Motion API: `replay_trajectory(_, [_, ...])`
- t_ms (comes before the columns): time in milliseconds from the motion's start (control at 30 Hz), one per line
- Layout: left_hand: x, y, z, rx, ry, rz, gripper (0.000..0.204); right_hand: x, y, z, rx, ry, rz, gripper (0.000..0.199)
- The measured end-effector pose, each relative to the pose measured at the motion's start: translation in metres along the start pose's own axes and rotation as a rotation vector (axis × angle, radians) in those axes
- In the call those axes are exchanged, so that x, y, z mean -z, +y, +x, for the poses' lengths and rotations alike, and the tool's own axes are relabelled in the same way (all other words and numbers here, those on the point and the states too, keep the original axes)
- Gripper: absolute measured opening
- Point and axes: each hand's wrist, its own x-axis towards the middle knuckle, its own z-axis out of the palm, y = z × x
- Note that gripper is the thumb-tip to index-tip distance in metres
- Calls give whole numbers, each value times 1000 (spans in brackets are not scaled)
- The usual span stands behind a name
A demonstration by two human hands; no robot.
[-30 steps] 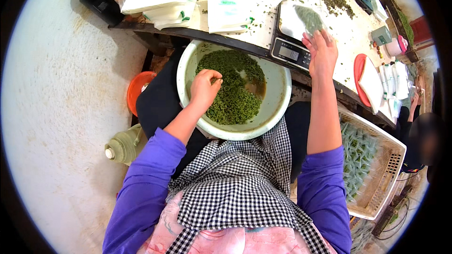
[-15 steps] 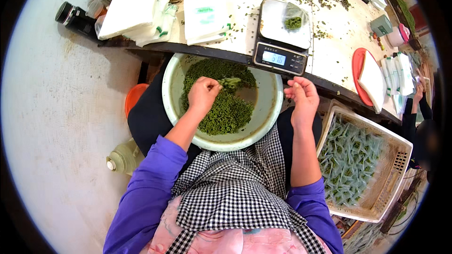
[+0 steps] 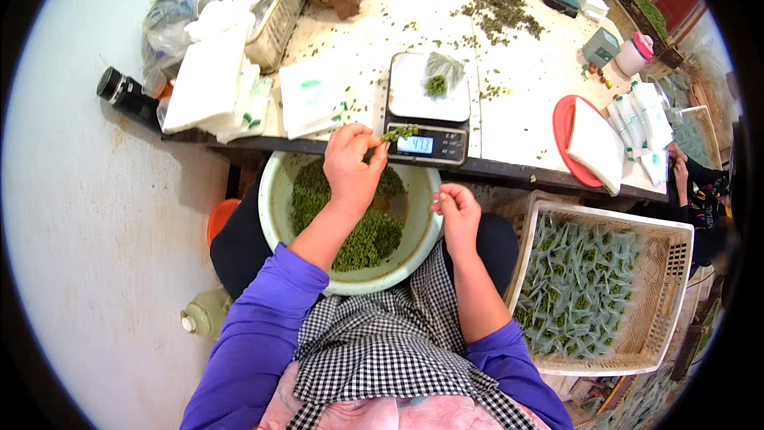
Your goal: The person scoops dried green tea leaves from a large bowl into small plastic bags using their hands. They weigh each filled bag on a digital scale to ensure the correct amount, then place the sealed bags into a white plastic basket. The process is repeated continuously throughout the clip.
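Note:
My left hand (image 3: 354,163) pinches a small green beaded sprig (image 3: 400,133) between thumb and fingers, at the front edge of a digital scale (image 3: 426,145). On the scale's pan sits a clear plastic bag (image 3: 447,72) with a clump of the same greens in it. Below, a pale green basin (image 3: 270,215) stands between my knees, holding a heap of beaded greens (image 3: 362,243) and some murky water. My right hand (image 3: 460,211) is at the basin's right rim, fingertips pressed together; whatever they hold is too small to tell.
White bag stacks (image 3: 310,99) and a white slab (image 3: 207,84) lie on the table's left. A red oval tray (image 3: 569,139) is at right. Beside my right knee, a crate (image 3: 649,334) holds several filled bags. Another person's hand (image 3: 679,171) shows at far right.
My left hand has risen from over the basin to the scale, carrying the sprig. My right hand has come slightly closer to the basin. The scale's reading differs, and the whole view has shifted.

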Motion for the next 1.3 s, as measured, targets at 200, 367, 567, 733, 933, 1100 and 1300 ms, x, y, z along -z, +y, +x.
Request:
replay_trajectory(200, [-76, 13, 57, -280, 100, 112, 16, 2, -2, 2, -7, -39, 7, 13])
replay_trajectory(367, [-112, 0, 71, -389, 7, 251, 14, 0, -1, -2, 26, -68, -42, 11])
replay_trajectory(567, [-67, 0, 71, -311, -240, 85, 25, 1, -10, 1, -2, -82, -5, 11])
replay_trajectory(733, [33, -56, -11, -13, -507, 54, 9, 0, -6, -1, -14, -80, 22, 13])
replay_trajectory(933, [44, -126, -90, 259, -705, 486, 17, -8, -5, -1, -6, -111, -26, 13])
replay_trajectory(1100, [27, -143, -107, 81, -931, 578, 19, -7, -1, -1, 1, -110, -63, 13])
replay_trajectory(1300, [50, -137, -100, 280, -739, 324, 11, -8, 2, -1, 1, -93, -45, 13])
